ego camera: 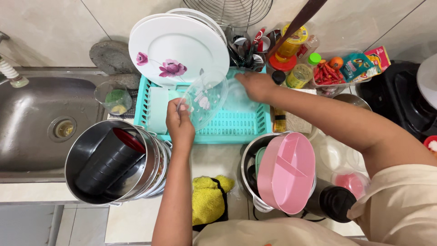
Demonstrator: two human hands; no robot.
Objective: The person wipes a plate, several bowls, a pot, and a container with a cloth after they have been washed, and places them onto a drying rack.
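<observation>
Two plates (177,50) are already racked at twelve o'clock; a clear lid (207,98) is gripped by the left hand (179,122), while the right hand (256,85) is laid flat, holding nothing, in the turquoise rack (236,125).

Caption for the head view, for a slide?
Left hand holds clear lid over turquoise dish rack; right hand reaches in.

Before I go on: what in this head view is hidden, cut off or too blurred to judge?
- Right hand: fingers motion-blurred over the teal dish rack; its grip unreadable.
- Clear lid, gripped by left hand, veils the rack floor behind.
- Steel pot: contents covered by pink divided container.
- Wire basket: cut by the top edge.
</observation>
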